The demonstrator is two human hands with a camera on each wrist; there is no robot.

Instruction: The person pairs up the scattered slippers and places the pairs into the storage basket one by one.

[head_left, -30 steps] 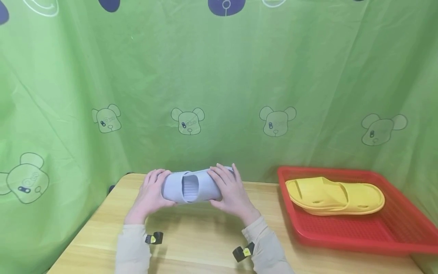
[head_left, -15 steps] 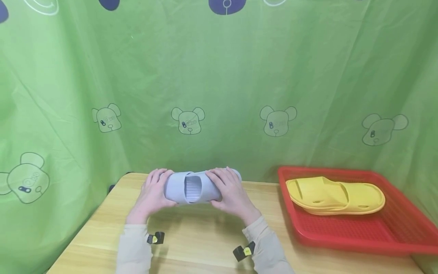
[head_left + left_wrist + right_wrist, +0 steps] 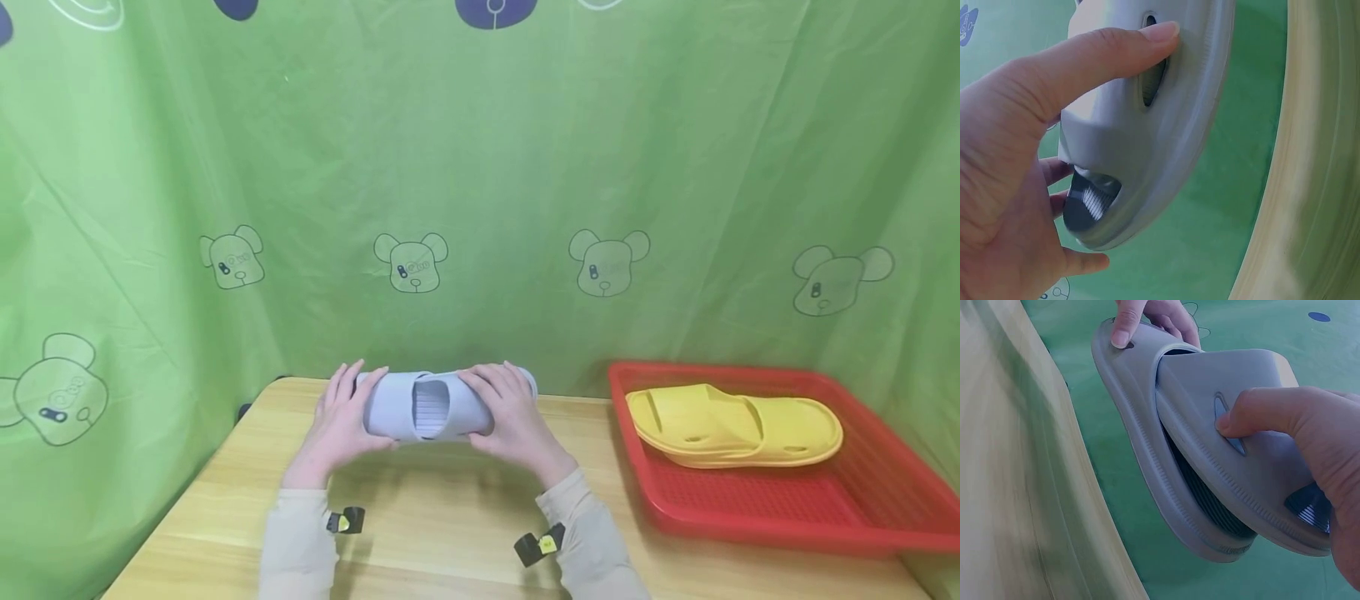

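Observation:
A pair of light blue-grey slippers is held above the table, end to end and overlapping. My left hand (image 3: 337, 425) grips the left slipper (image 3: 390, 406), its thumb lying across the slot in the strap, as the left wrist view shows. The right slipper (image 3: 1254, 469) is gripped by my right hand (image 3: 517, 425), with the thumb tip at the strap's side slot and the fingers over the top. In the right wrist view the right slipper lies partly over the sole of the left slipper (image 3: 1147, 450). Most of the fingers' undersides are hidden.
To the right stands a red plastic basket (image 3: 750, 517) with a pair of yellow slippers (image 3: 727, 425) in it. A wooden table (image 3: 435, 533) lies under the hands. Behind it hangs a green curtain (image 3: 510, 167) with bear prints.
Both hands and the slippers have shifted slightly to the right. The left hand's fingers have changed position a little on their slipper. The basket and yellow slippers have stayed put.

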